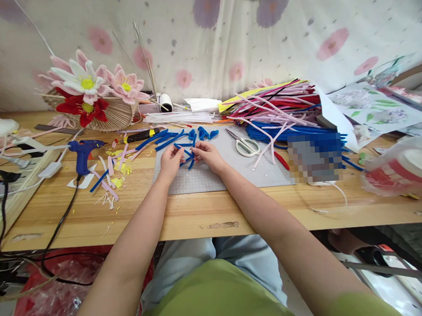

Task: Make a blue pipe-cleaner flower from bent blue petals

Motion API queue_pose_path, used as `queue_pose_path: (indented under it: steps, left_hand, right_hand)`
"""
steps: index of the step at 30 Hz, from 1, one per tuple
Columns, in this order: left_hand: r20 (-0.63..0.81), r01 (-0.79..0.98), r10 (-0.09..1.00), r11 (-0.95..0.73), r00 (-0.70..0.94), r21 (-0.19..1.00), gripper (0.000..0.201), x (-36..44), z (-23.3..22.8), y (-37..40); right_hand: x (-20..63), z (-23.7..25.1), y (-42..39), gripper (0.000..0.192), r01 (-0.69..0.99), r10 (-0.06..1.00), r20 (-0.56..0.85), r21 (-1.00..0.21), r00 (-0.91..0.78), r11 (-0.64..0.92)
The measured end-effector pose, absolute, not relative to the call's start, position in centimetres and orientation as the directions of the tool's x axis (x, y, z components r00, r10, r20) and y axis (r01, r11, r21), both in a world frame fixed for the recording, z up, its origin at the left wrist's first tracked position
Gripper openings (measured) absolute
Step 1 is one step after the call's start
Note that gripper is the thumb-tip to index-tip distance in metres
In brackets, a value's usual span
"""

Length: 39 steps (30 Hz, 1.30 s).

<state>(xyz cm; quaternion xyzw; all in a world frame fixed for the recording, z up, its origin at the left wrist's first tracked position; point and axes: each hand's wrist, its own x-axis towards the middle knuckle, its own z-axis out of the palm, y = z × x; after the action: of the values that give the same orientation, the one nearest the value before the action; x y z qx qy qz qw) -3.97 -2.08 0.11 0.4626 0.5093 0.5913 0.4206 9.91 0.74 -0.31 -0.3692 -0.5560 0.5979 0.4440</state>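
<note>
On the grey cutting mat [205, 182], the left hand [170, 163] and right hand [210, 157] pinch a blue chenille-stem piece [191, 165] between thumbs and fingertips, both grips narrow; it is probably one joined piece, though the fingers hide its middle. The piece sits over the mat's left half, with folded blue chenille loops [203, 133] just beyond it near the mat's far edge. Scissors [247, 146] with pale handles lie on the mat, right of the hands. A blue chenille-stem bundle [285, 132] overlaps the mat's far right side. Left of the mat are a blue hot-glue gun [82, 155] and yellow chenille scraps [118, 182]. Right of the mat, a bagged red-and-white tub [410, 168] bears markings too blurred to read.
</note>
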Motion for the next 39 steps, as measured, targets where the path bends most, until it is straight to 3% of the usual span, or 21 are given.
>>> queue_pose_path:
  steps: [4,7,14,17,19,22,25,28,31,34,39]
  left_hand:
    - [0.181,-0.020,0.949,-0.193,-0.258,0.981,0.014,-4.2,0.2,-2.0]
    - [0.129,-0.038,0.948,-0.146,-0.289,0.989,0.015,-4.1,0.2,-2.0]
    - [0.018,-0.048,0.996,-0.022,-0.092,0.999,0.017,-3.2,0.4,-2.6]
    - [-0.004,-0.060,0.991,-0.004,-0.137,0.998,0.017,-3.4,0.2,-2.4]
    - [-0.004,-0.062,0.977,-0.010,-0.215,0.998,0.015,-3.9,0.1,-2.0]
    - [0.029,-0.061,0.937,-0.053,-0.348,0.997,0.012,-4.8,0.1,-1.4]
    - [0.037,-0.065,0.902,-0.072,-0.430,0.995,0.009,-5.5,0.1,-1.2]
    - [0.024,-0.072,0.892,-0.064,-0.451,0.995,0.008,-5.7,0.1,-1.1]
    - [0.023,-0.063,0.901,-0.055,-0.433,0.996,0.010,-5.6,-0.2,-1.0]
    - [0.030,-0.047,0.914,-0.054,-0.404,0.997,0.012,-5.4,-0.6,-0.9]
    - [0.047,-0.035,0.894,-0.070,-0.446,0.997,0.011,-5.6,-0.8,-0.9]
  right_hand:
    - [10.0,-0.3,1.0,0.037,-0.134,0.956,0.044,-0.991,-0.290,0.005]
    - [9.9,-0.3,1.0,0.036,-0.104,0.956,0.068,-0.994,-0.287,0.039]
    - [9.8,-0.3,0.6,0.031,-0.099,0.935,0.121,-0.991,-0.332,0.093]
    - [9.8,-0.5,0.8,0.027,-0.095,0.940,0.107,-0.992,-0.323,0.080]
    - [9.7,-0.9,1.0,0.022,-0.021,0.949,0.099,-0.995,-0.301,0.097]
    - [9.5,-1.5,1.2,0.013,0.232,0.962,0.159,-0.949,-0.222,0.211]
    - [9.5,-1.6,1.3,0.018,0.536,0.949,0.265,-0.784,-0.168,0.314]
    - [9.6,-1.3,1.9,0.027,0.723,0.932,0.298,-0.595,-0.206,0.350]
    - [9.5,-1.3,3.0,0.032,0.808,0.914,0.295,-0.442,-0.278,0.389]
    - [8.9,-1.4,4.2,0.028,0.840,0.915,0.272,-0.382,-0.297,0.386]
    - [8.6,-1.3,4.2,0.021,0.763,0.929,0.261,-0.532,-0.264,0.367]
